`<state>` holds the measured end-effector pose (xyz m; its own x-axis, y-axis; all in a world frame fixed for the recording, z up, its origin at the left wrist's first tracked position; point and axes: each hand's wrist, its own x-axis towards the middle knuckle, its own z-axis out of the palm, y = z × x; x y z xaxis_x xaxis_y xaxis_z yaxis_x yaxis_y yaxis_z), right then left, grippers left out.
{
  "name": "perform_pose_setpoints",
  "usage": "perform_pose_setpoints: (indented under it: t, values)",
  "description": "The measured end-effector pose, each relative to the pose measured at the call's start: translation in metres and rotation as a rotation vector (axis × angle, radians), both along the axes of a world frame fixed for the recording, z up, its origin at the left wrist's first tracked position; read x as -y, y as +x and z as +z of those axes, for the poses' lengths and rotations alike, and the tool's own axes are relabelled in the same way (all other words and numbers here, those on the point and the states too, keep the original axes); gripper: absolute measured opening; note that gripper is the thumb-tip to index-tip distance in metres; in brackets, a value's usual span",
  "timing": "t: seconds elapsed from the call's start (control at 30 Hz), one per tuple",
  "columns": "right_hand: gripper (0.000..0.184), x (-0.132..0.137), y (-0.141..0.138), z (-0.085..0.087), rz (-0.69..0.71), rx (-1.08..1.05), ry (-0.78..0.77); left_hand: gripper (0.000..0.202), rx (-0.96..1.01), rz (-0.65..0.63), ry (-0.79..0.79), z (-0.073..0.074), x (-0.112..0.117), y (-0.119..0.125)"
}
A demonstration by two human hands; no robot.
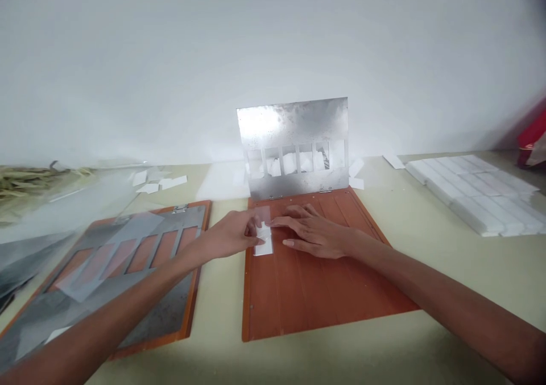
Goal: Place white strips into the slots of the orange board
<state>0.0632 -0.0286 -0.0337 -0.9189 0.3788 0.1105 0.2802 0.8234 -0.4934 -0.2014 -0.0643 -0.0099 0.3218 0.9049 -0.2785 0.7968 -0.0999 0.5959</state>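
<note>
A small white paper strip lies near the top left of a reddish wooden board. My left hand pinches the strip's upper end with thumb and fingers closed on it. My right hand lies flat beside it, fingers stretched out, its fingertips touching the strip's top. At the board's far edge a hinged metal stencil plate with several rectangular slots stands raised upright.
To the left lies a second wooden board with its metal stencil folded down and clear sheets over it. Stacks of white strips sit at the right, loose white pieces at the back left, dried grass far left, a red object far right.
</note>
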Motion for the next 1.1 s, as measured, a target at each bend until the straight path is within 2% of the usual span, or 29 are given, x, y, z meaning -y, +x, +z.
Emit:
perform_pose_setpoints:
  t: [0.13,0.37,0.57,0.77,0.97,1.1]
  values:
    - [0.053,0.001,0.0,-0.001,-0.01,0.001,0.01,0.013,0.019,-0.033,-0.031,0.007,-0.001,0.005]
    - [0.052,0.0,0.0,0.0,0.001,-0.032,0.003,0.013,0.082,-0.007,-0.067,0.019,0.017,0.011]
    - [0.051,0.0,0.0,-0.003,0.001,-0.035,0.024,0.017,0.082,0.094,0.027,0.007,0.009,0.009]
    - [0.047,-0.001,0.001,-0.005,-0.004,-0.042,0.051,0.024,0.121,0.17,0.017,-0.01,0.003,0.006]
    - [0.047,-0.002,0.0,-0.006,0.016,-0.033,0.039,0.027,0.13,0.26,0.099,-0.012,0.013,0.009]
    - [0.042,-0.002,0.0,-0.004,0.04,-0.014,0.069,0.027,0.174,0.284,0.1,-0.013,0.017,0.011]
